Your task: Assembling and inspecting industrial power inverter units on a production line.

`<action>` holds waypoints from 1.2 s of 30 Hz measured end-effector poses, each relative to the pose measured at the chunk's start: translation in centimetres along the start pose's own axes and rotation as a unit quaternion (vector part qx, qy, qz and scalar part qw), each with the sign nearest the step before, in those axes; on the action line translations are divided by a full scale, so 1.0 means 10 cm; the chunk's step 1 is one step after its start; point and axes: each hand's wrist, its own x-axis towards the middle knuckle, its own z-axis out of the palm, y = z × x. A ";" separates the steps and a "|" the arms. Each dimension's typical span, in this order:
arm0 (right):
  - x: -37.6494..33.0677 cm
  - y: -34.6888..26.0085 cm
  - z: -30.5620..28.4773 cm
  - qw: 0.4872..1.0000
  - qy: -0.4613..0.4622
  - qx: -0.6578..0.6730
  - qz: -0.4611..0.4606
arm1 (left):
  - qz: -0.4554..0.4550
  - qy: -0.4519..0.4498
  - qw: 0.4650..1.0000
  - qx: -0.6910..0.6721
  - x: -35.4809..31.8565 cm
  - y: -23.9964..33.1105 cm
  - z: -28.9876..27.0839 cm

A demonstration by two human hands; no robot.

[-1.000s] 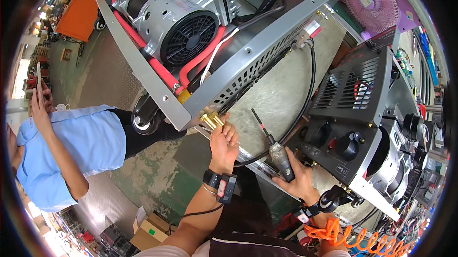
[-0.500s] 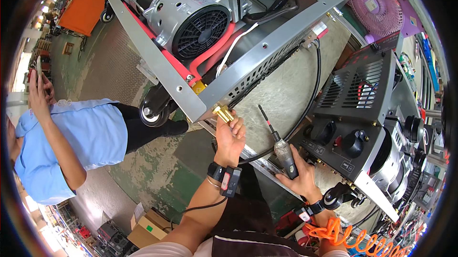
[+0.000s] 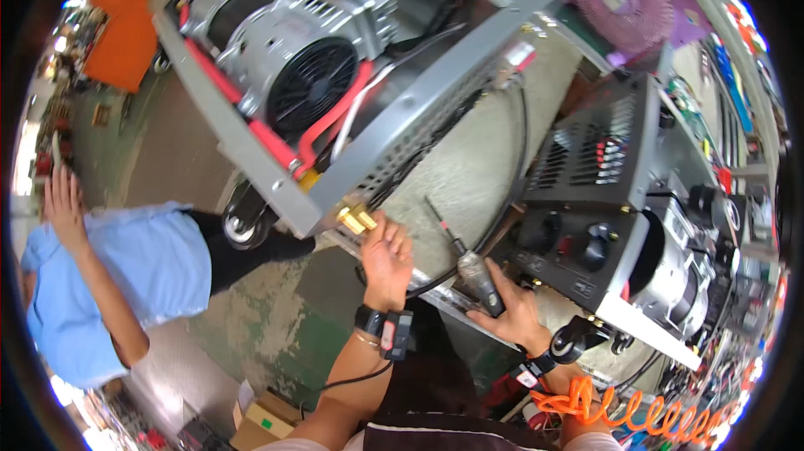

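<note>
Brass fittings (image 3: pixel 358 218): two stubby pieces jut from the near lower corner of an open-topped grey metal housing (image 3: pixel 452 68), side by side.
Left hand (image 3: pixel 388 257): fingers curled, tips right at the fittings' outer ends; from where I stand, I cannot tell whether they grip.
Right hand (image 3: pixel 517 317): closed around the grey body of a screwdriver (image 3: pixel 480 278), whose dark, red-banded shaft points away from the wearer, its tip free above the pale worktop (image 3: pixel 444 175).
Inside the housing: a silver motor (image 3: pixel 251 41) with a black fan grille sits beside red hoses (image 3: pixel 272 141).
Beyond the screwdriver: a black cable (image 3: pixel 525 137) curves across the worktop near a second, dark-panelled machine (image 3: pixel 586 200).
Shop floor: at left, a person in a light blue shirt (image 3: pixel 126 275) raises a hand; at lower right hangs an orange coiled hose (image 3: pixel 578 401).
</note>
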 end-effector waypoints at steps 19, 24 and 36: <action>-0.04 0.02 -0.02 0.998 0.053 0.016 -0.041 | -0.022 -0.014 0.999 -0.025 0.01 0.06 0.09; -0.06 0.03 0.00 0.997 0.043 0.058 -0.026 | -0.006 0.003 1.000 -0.012 0.08 0.07 -0.03; 0.00 0.02 0.03 0.999 0.023 0.031 -0.021 | -0.031 0.024 0.999 -0.031 0.02 0.08 0.00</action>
